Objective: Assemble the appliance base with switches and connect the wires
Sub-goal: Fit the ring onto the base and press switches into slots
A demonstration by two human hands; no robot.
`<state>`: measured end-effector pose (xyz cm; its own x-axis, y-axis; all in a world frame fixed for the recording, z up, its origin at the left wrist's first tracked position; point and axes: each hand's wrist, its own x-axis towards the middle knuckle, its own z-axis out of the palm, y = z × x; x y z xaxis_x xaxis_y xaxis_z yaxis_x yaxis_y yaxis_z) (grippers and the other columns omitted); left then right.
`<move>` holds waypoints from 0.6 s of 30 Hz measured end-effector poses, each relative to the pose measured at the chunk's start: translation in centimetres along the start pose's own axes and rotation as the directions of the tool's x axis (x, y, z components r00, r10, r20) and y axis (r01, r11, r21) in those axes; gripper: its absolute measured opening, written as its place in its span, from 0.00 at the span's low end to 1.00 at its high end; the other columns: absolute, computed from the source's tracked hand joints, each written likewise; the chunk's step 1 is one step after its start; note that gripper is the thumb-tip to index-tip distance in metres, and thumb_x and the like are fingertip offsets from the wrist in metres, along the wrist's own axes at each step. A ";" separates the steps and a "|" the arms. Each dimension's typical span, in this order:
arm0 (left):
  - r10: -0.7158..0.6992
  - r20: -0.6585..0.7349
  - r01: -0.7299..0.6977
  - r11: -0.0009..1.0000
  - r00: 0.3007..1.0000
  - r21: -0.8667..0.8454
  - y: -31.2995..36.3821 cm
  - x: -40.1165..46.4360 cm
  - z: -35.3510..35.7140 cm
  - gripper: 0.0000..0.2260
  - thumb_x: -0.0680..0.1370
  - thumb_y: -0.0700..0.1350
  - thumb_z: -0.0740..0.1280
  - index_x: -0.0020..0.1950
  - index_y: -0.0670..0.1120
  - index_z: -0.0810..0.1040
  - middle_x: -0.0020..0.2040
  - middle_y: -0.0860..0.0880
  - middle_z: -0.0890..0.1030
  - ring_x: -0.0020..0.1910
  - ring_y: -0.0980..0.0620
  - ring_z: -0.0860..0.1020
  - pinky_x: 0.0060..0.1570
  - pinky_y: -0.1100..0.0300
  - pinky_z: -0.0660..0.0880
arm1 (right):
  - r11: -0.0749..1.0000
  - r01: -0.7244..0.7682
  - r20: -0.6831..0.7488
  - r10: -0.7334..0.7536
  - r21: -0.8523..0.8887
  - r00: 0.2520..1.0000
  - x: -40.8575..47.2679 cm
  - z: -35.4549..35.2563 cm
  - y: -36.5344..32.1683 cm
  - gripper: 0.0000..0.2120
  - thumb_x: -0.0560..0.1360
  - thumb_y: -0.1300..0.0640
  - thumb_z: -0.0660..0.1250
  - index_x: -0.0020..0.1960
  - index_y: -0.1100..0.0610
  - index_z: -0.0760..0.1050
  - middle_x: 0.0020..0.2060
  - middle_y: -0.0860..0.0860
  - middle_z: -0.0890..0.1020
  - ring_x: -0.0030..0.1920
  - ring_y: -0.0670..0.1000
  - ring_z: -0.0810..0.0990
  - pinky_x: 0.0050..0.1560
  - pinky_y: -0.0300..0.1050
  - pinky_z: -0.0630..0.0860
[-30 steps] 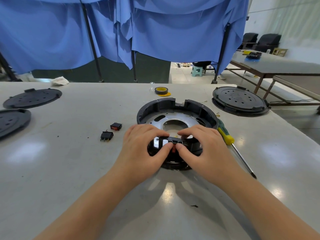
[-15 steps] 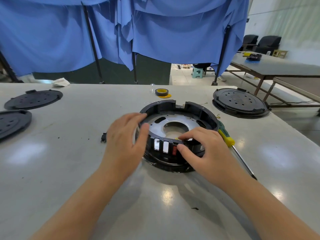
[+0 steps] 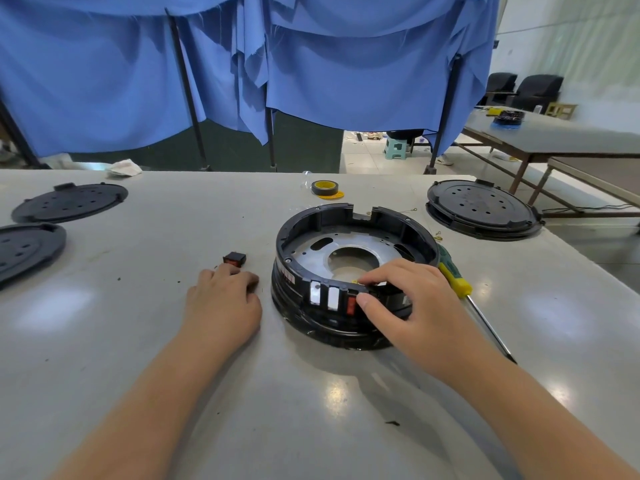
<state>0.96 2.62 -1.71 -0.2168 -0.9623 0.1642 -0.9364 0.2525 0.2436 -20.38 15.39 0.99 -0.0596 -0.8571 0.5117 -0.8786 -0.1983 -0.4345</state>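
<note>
Bench carries everything. Appliance base, a black ring with a metal plate inside, sits upright right of centre. Spare black covers sit far left, another far right, a tape roll behind the base, and a yellow-handled screwdriver touching its right side.

Step in hand looks like switch fitting: one red switch already sits in the front wall, with two open slots just left of it.

Right hand has its grip clamped on the base rim at that seated switch, thumb on the outer face, fingers over the top edge (probably bracing it).

Left hand is on the bench left of the base, fingers curled down where a second switch would be; can't tell if it has one pinched. Loose red switch lies just beyond its fingertips.

Next: bring a switch to an open slot, line it up, press it home while the right hand braces. No wires visible yet.
</note>
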 end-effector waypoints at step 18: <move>0.040 -0.460 -0.326 0.761 0.887 -0.561 2.0 -2.2 -3.3 0.03 0.73 0.43 0.72 0.44 0.51 0.81 0.39 0.54 0.79 0.32 0.55 0.76 0.35 0.68 0.71 | 1.000 0.015 0.004 -0.015 0.002 1.000 0.0 -0.1 -0.1 0.09 0.75 0.46 0.65 0.53 0.45 0.78 0.46 0.35 0.78 0.52 0.36 0.72 0.60 0.30 0.59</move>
<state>0.51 5.58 1.61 -0.1031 -0.7968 0.5953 -0.4877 0.5621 0.6679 -20.38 15.45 1.12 -0.0446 -0.8563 0.5146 -0.8784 -0.2118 -0.4285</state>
